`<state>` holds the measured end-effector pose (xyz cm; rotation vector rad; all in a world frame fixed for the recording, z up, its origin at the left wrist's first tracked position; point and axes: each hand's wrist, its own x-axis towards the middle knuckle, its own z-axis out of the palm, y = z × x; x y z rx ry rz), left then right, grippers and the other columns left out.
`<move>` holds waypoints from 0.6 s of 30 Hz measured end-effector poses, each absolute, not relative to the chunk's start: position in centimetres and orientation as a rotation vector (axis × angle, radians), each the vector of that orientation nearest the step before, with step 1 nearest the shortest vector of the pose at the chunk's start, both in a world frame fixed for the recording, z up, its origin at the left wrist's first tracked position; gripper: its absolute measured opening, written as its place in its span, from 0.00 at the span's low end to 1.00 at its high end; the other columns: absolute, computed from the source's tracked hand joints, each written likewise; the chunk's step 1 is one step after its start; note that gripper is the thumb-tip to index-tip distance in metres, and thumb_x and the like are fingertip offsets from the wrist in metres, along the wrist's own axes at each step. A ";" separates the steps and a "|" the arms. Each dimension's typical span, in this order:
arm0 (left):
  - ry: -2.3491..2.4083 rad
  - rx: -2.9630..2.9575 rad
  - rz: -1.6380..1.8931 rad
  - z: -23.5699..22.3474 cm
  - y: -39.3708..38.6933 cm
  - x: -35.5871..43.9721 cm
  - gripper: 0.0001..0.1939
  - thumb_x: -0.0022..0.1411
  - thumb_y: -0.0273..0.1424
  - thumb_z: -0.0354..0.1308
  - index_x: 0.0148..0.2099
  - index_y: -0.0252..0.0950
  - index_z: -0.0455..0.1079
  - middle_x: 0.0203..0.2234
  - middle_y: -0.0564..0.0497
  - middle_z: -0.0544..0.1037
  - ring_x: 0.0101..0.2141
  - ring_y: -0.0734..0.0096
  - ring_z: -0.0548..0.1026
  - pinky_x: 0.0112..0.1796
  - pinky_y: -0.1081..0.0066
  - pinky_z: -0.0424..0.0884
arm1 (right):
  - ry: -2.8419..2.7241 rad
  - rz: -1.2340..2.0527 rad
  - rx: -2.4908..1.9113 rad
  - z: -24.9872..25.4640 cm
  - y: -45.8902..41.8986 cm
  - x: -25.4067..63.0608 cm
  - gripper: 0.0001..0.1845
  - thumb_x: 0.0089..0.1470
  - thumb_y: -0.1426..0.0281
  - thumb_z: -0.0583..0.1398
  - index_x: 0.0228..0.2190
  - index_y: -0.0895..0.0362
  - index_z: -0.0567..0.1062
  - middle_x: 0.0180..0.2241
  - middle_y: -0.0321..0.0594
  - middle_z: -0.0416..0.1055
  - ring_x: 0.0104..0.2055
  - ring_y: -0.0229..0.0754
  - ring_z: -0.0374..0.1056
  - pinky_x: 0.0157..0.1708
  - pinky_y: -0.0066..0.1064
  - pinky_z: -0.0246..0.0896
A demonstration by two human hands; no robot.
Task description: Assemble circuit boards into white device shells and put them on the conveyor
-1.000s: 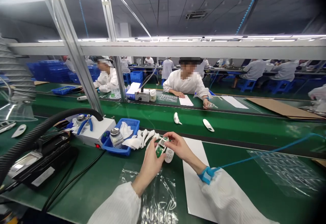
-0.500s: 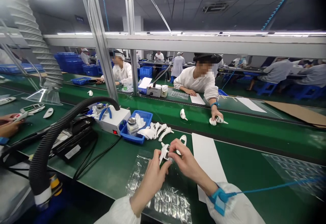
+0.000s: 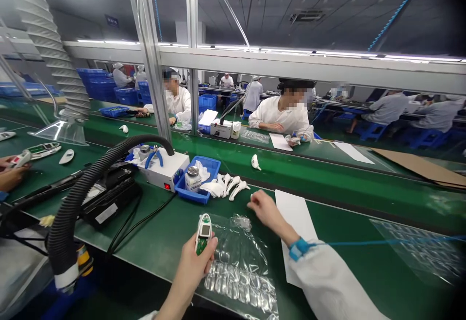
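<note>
Left hand (image 3: 192,266): you grip a white device (image 3: 203,223), its green circuit board (image 3: 201,244) exposed.
Right hand (image 3: 267,210): open, empty, just beside a paper sheet (image 3: 293,218).
Between hands: a clear plastic bag (image 3: 236,266).

Just right of the matt blue plastic tray (image 3: 211,176) lie smooth, glossy white plastic shells (image 3: 233,186), and inside the tray sit a soft, crumpled white cloth (image 3: 211,189) and a clear jar (image 3: 192,182) with a shiny metal lid. Below the tray, a thermometer-shaped device (image 3: 204,227) has a glossy white plastic casing and a green circuit board. Further right and lower, a clear plastic bag (image 3: 236,274) looks thin, crinkled and shiny, and a sheet of white paper (image 3: 294,227) looks smooth and matt. Left of the tray, a black ribbed hose (image 3: 120,144) has a dull plastic surface, and the green bench mat (image 3: 364,210) has a soft sheen.
</note>
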<state>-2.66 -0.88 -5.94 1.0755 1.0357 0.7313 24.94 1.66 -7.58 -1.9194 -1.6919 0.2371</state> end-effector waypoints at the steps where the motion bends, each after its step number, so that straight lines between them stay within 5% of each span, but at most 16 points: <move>1: 1.047 1.054 0.729 -6.0 -1.3 -3.0 0.27 0.49 0.51 0.62 0.42 0.35 0.66 0.16 0.60 0.64 0.15 0.81 0.55 0.16 0.78 0.48 | -1.659 0.212 -1.948 -7.4 2.2 26.0 0.04 0.54 0.71 0.55 0.30 0.56 0.70 0.34 0.41 0.66 0.35 0.43 0.64 0.37 0.34 0.57; 5: 1.081 0.970 0.718 -5.8 -2.6 -3.9 0.27 0.46 0.50 0.64 0.40 0.35 0.68 0.16 0.59 0.65 0.15 0.81 0.56 0.17 0.78 0.49 | -1.645 0.290 -2.029 -7.6 3.9 29.1 0.12 0.51 0.66 0.59 0.38 0.58 0.72 0.32 0.40 0.70 0.31 0.42 0.66 0.31 0.31 0.59; 9: 1.111 0.892 0.786 -5.4 -3.3 -4.5 0.29 0.43 0.49 0.66 0.42 0.35 0.69 0.16 0.58 0.66 0.15 0.79 0.58 0.17 0.77 0.52 | -1.709 0.397 -2.072 -8.2 3.9 28.7 0.05 0.45 0.71 0.63 0.29 0.57 0.74 0.22 0.34 0.69 0.24 0.39 0.65 0.24 0.27 0.53; 18: 1.024 0.806 0.806 -7.1 -5.5 -4.5 0.22 0.46 0.46 0.67 0.35 0.34 0.69 0.19 0.56 0.68 0.17 0.81 0.58 0.19 0.77 0.55 | -1.718 0.253 -2.013 -6.3 0.4 24.2 0.11 0.58 0.68 0.51 0.41 0.55 0.70 0.30 0.39 0.71 0.33 0.44 0.68 0.33 0.32 0.57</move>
